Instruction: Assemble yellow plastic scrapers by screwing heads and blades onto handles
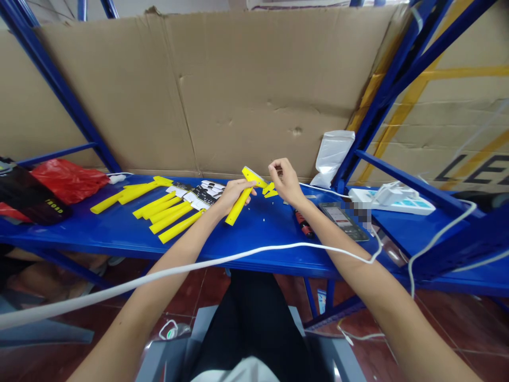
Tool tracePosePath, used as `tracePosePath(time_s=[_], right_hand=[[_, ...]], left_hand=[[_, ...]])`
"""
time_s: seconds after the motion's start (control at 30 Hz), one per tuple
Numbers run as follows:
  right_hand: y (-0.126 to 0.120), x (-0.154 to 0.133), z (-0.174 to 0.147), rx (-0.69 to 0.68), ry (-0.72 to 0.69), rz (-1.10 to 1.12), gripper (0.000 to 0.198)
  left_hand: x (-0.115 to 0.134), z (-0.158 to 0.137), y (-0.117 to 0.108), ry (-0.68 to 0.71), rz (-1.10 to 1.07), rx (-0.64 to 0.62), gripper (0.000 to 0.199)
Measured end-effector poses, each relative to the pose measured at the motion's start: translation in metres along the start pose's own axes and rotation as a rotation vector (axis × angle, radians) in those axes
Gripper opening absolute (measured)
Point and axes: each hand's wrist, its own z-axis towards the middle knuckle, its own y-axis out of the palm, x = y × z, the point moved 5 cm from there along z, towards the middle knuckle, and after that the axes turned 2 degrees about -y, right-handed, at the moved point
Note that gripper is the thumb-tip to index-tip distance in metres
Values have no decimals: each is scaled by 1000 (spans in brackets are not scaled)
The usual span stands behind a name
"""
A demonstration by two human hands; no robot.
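Observation:
My left hand [235, 194] is closed around a yellow scraper [237, 206], its handle pointing down toward me and its wide head tilted up to the right. A pale strip edges that head. Just right of it, my right hand [285, 180] hovers with thumb and fingers curled together; whatever they hold, if anything, is too small to make out. Small yellow pieces [270, 190] lie on the blue table between the hands. To the left, several more yellow scrapers [170, 215] rest in a row, with black-and-white printed cards [199, 197] at their far ends.
A red-and-black tool [304, 224] and a phone [345, 222] lie by my right forearm. Behind them sits a white power strip [393, 201]. A white cable [254, 250] crosses in front of me. Red plastic bag [69, 180] at left; cardboard [278, 95] walls the back.

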Motion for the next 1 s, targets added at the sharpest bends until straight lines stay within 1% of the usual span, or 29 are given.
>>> tracePosePath(time_s=[0.17,0.33,0.43,0.6,0.67,0.77,0.87,0.93,1.0], right_hand=[[13,-4,-6,-128,15,110,37],[22,-4,-11,-223,27,135,29],[24,-3,-12,-247,38,135,24],[24,-3,-13,-245,41,104,21],[23,-2,-13,-244,69,99,19],[24,3,-13,-250,183,126,18],[27,12,-15,-276,393,249,22],[29,17,-17,-263,525,346,28],[30,21,-21,-249,627,424,33]], left_hand=[[-5,1,3,-21,44,-73,35],[-13,2,6,-70,109,-140,35],[-16,1,9,-92,122,-173,33],[-16,-3,13,-114,152,-157,28],[-15,-4,14,-124,156,-151,26],[-14,-6,16,-135,161,-149,24],[-14,-6,16,-133,181,-158,23],[-13,-7,17,-130,204,-165,22],[-12,-7,17,-134,227,-167,22]])
